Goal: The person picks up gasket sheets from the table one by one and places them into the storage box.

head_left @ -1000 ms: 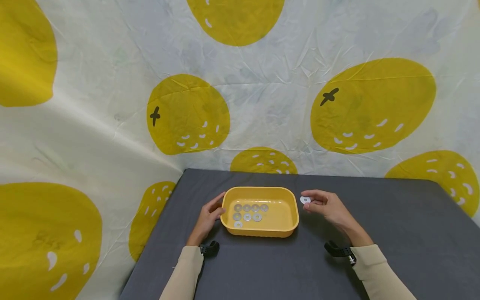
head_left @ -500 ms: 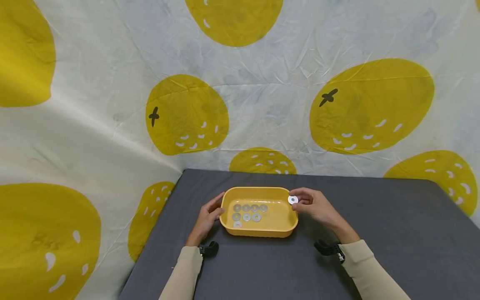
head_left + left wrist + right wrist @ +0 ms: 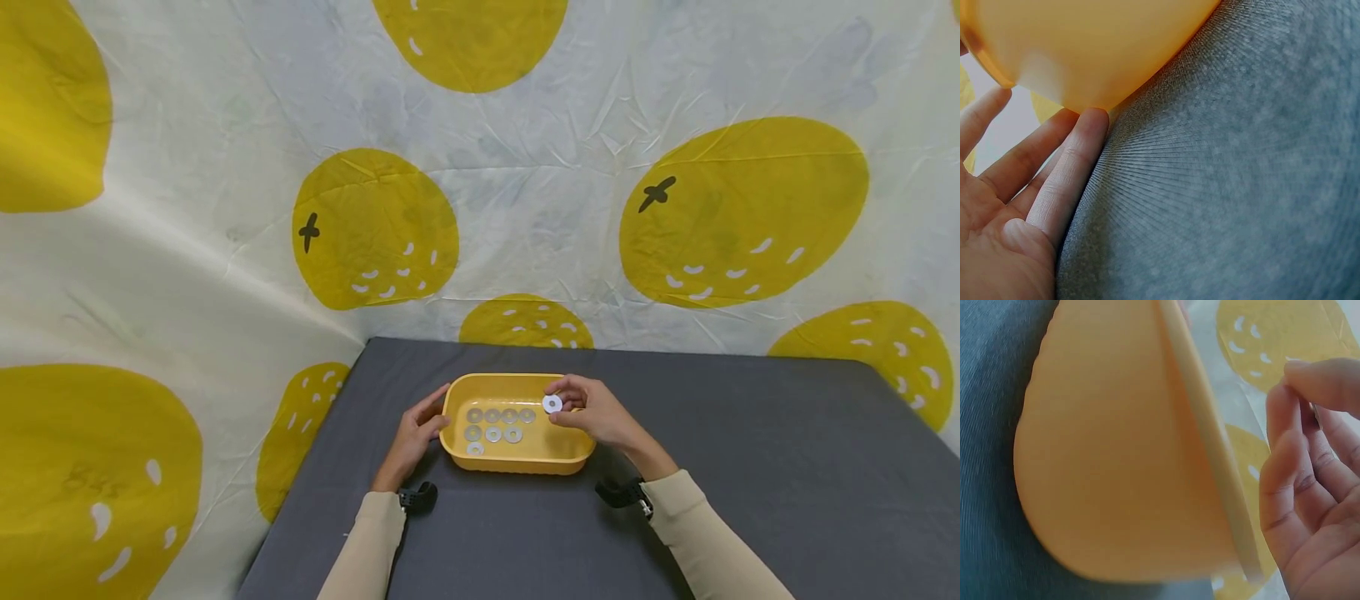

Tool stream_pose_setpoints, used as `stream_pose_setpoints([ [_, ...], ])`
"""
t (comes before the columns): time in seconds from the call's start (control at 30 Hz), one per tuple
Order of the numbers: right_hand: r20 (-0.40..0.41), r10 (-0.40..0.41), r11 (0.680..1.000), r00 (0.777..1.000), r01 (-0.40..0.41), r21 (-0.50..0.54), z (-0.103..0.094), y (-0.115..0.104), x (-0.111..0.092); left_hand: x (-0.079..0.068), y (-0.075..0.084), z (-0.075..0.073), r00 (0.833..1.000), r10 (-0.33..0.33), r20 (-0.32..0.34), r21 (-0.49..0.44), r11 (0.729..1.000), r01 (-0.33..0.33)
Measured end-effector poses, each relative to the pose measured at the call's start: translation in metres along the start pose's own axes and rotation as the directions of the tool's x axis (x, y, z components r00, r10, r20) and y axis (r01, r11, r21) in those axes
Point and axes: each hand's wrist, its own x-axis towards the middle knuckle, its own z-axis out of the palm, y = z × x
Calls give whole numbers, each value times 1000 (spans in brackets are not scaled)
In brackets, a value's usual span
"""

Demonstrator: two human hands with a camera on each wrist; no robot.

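Note:
A yellow plastic tray [image 3: 555,446] sits on the dark cloth. Flat metal washers lie inside toward its left: a back row [image 3: 492,415], a shorter row [image 3: 492,434] in front, and a single washer [image 3: 476,448] nearest me. My left hand [image 3: 408,442] holds the tray's left end, thumb at the rim; in the left wrist view its fingers [image 3: 1063,175] lie against the outer wall. Over the tray's right half, my right hand [image 3: 600,412] pinches another washer [image 3: 552,404] between thumb and fingers. In the right wrist view the fingers mostly hide that washer.
Dark grey cloth [image 3: 750,467] covers the table around the tray. Behind and to the left hangs a pale curtain [image 3: 525,225] printed with big yellow fruit. Each wrist carries a black strap [image 3: 622,493] with a camera.
My right hand has moved left with its washer, from beside the tray's right end to over its inside. The left hand, the tray and the washers lying in it have stayed put.

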Motion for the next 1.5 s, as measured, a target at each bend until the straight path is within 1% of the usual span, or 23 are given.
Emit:
stream_pose_setpoints([
  [0.07,9,-12,1000,1000,12,-16,6,1,4,2,-6,0,1000,3,-16,2,1000,-3],
  [0.17,28,-27,999,999,28,-21,14,2,10,2,-10,1,999,13,-35,1,1000,-12],
  [0.37,82,-84,996,993,87,-26,28,3,21,3,-11,1,998,39,-48,0,999,-39],
  [0.47,109,-110,991,988,117,-61,35,3,26,3,-12,1,998,40,-49,1,999,-40],
  [0.63,153,-115,986,981,131,-99,43,3,30,3,-12,1,998,43,-52,5,999,-43],
  [0.93,228,-90,992,970,109,-70,49,7,38,4,-11,3,997,41,-70,10,999,-41],
  [1.1,260,-92,990,961,117,-83,53,10,42,3,-9,3,997,28,-76,20,999,-27],
  [1.17,278,-82,991,957,108,-82,55,11,44,3,-9,3,997,21,-80,21,1000,-19],
  [1.27,307,-74,991,949,104,-81,57,11,46,4,-10,3,997,17,-81,13,1000,-16],
  [1.5,373,-106,986,922,145,-79,61,15,50,4,-11,2,997,30,-65,4,1000,-30],
])
